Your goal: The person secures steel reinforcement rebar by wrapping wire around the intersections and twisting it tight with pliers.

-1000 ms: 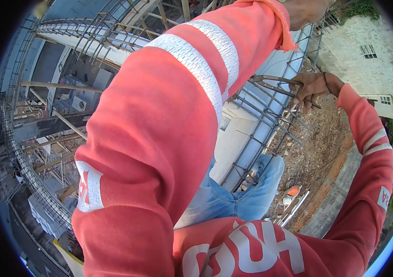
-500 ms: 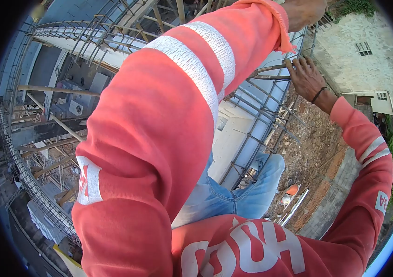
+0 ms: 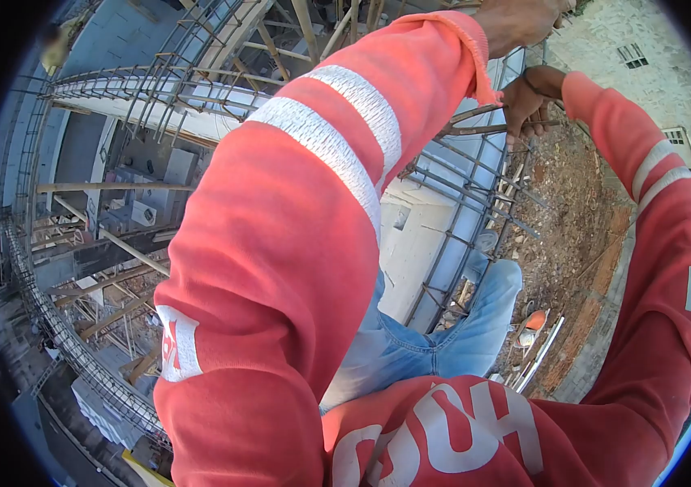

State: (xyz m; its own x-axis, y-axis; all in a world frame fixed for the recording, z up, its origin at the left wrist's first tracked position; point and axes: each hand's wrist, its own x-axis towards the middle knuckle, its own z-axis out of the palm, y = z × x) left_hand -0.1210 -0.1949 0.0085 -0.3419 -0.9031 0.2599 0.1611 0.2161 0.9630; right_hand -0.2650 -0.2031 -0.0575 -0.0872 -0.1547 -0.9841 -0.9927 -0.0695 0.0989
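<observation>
My left arm reaches across in a red sleeve to my left hand (image 3: 520, 23) at the top edge, its fingers curled and partly cut off. What they hold, if anything, is hidden. Below it, my right hand (image 3: 527, 107) is bent over with fingers pointing down, around the long handles of what look like pincers (image 3: 479, 129). The handles are spread a little; the jaws are hidden behind my left sleeve. Under both hands runs a rebar cage (image 3: 463, 195) of tied steel bars along a pale wall top.
My legs in jeans (image 3: 467, 333) straddle the wall high up. On the right, far below, lie rubble ground (image 3: 560, 195) and an orange object (image 3: 536, 320). More rebar (image 3: 175, 81), wooden poles (image 3: 114, 187) and lower rooms spread left. A pale building wall (image 3: 662, 73) stands at upper right.
My right hand has turned over at the wrist, with its forearm raised and fingers now pointing down at the handles. My left hand has shifted slightly left. The whole view has tilted a little.
</observation>
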